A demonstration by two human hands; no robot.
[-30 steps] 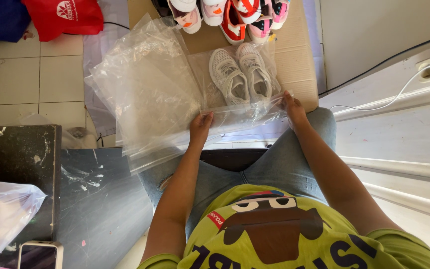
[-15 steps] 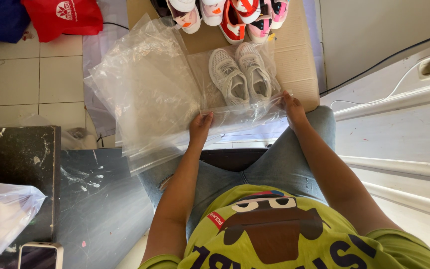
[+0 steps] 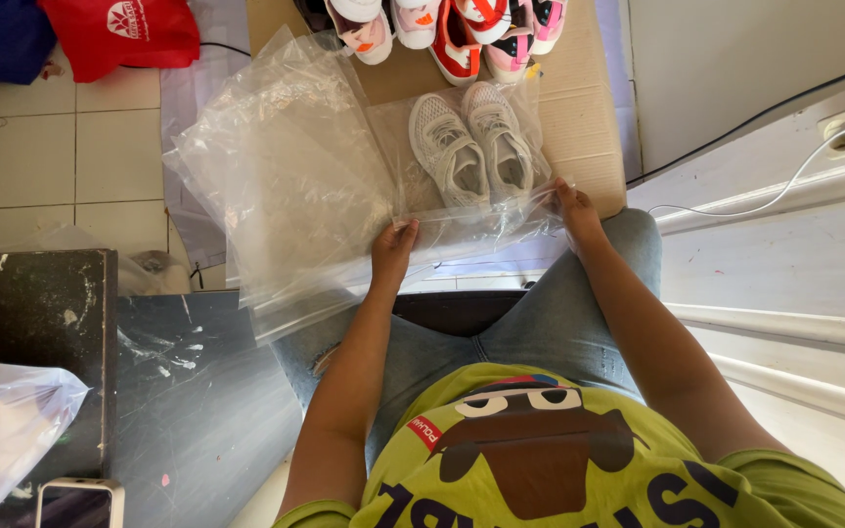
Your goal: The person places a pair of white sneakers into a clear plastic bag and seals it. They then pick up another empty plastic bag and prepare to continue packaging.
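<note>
Person seen from above, wearing a lime-green short-sleeved T-shirt [image 3: 579,460] that is showing a brown cartoon figure with white eyes across the chest, dark purple block lettering beneath it and a small red label at one side. Blue denim jeans [image 3: 501,323] are covering the legs, fading pale over the thighs and fraying into a tear at the left knee. Both forearms are showing bare below the sleeves, with the left hand [image 3: 393,252] and right hand [image 3: 576,207] wearing no gloves, rings or watch.
</note>
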